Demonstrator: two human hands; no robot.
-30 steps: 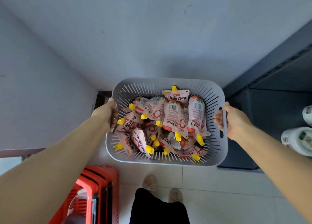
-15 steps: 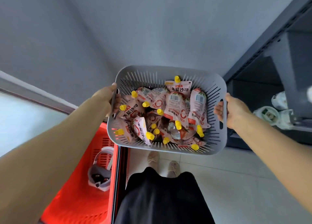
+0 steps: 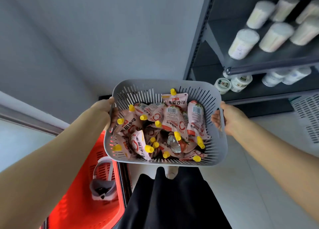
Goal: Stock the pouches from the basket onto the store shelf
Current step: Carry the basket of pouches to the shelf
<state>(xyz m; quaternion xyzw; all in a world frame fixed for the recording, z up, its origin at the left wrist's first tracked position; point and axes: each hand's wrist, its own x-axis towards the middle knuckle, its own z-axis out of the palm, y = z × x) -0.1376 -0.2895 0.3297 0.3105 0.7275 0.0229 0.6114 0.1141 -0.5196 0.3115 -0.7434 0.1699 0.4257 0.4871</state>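
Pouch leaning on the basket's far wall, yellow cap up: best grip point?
Pinch the pouch at its yellow cap, coming from above. The cap stands clear of the pile, while the body is wedged behind neighbouring pouches. Both hands hold the basket, so free one first.

A matt grey slotted plastic basket (image 3: 165,85) holds glossy foil-lined pouches (image 3: 173,120); dark matt metal shelf (image 3: 269,68) nearby.

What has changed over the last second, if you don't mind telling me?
The grey basket has been carried toward the store shelf, which now shows far more. Unchanged: the left hand and right hand still grip its sides, and the pouches remain inside.
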